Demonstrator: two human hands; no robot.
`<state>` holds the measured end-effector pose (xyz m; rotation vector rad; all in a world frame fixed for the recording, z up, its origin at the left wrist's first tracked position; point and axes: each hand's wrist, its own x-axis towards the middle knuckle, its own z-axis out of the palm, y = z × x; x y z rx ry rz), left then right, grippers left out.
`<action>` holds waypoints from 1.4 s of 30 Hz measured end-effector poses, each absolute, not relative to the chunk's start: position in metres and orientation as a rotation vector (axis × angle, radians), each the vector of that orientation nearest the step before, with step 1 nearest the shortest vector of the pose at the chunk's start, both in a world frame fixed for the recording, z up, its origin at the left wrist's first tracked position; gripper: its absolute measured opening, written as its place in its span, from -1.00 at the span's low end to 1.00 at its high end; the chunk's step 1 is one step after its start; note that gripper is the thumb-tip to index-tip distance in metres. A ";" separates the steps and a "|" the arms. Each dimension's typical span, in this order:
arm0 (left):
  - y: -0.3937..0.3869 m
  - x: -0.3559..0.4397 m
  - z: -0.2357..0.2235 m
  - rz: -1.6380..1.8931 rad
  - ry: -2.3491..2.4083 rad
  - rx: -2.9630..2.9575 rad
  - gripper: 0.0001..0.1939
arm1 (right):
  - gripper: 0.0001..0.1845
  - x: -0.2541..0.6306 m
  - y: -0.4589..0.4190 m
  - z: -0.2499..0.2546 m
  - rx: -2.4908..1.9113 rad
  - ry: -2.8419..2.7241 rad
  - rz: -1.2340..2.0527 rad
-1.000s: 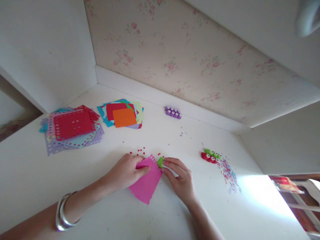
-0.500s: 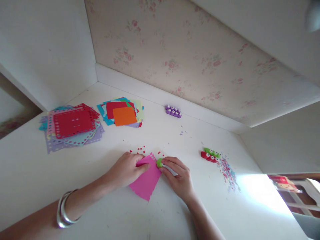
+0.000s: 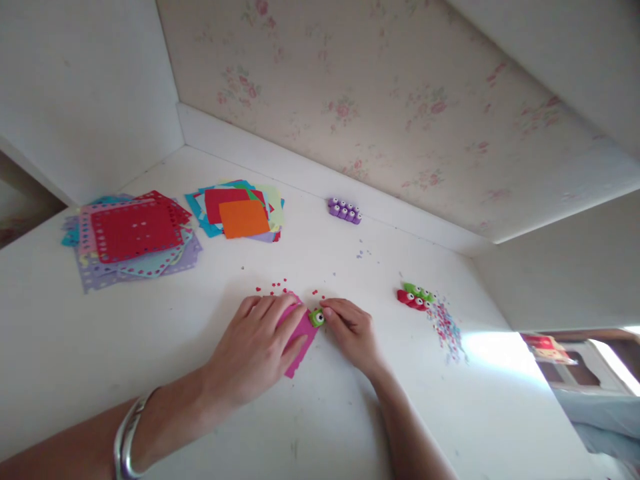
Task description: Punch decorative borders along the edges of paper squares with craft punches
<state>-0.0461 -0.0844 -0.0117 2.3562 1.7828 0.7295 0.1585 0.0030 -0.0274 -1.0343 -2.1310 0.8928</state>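
A sheet of pink paper (image 3: 303,337), with a row of punched holes along one edge, lies on the white table. My left hand (image 3: 260,340) rests over it, fingers stretched out and thumb apart, covering much of the sheet. At the paper's right edge sits a small green craft punch (image 3: 317,318) with an eye on top. My right hand (image 3: 353,333) is closed just beside the punch, thumb and forefinger pressed together near its right side. Whether anything is between those fingertips cannot be made out. Tiny red paper cutouts (image 3: 277,285) lie just beyond the paper.
Punched sheets (image 3: 137,237) are piled at far left, beside a stack of coloured paper (image 3: 244,219). Purple punches (image 3: 345,211) stand near the back wall. Green and red punches (image 3: 415,298) lie at right by a heap of confetti (image 3: 447,327).
My left hand has shifted from gripping the paper's edge to lying over the sheet. The right fingers have slid off the punch to its side, and its eye now shows.
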 end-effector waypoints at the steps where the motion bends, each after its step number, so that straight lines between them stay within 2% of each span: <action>1: -0.088 -0.043 -0.014 0.710 1.768 2.349 -0.63 | -0.78 0.158 0.004 -0.029 -1.044 -2.123 0.894; 11: -0.088 -0.041 -0.028 0.661 1.721 2.277 -0.58 | -0.77 0.159 0.005 -0.019 -1.045 -2.204 1.025; 19: -0.087 -0.042 -0.030 0.784 1.668 2.271 -0.65 | -0.77 0.159 0.003 -0.017 -1.059 -2.218 1.027; 28: -0.086 -0.043 -0.029 0.681 1.661 2.283 -0.65 | -0.81 0.160 0.004 -0.022 -1.091 -2.188 1.092; 42: -0.087 -0.042 -0.029 0.672 1.677 2.336 -0.65 | -0.75 0.148 -0.001 -0.012 -0.991 -2.376 0.809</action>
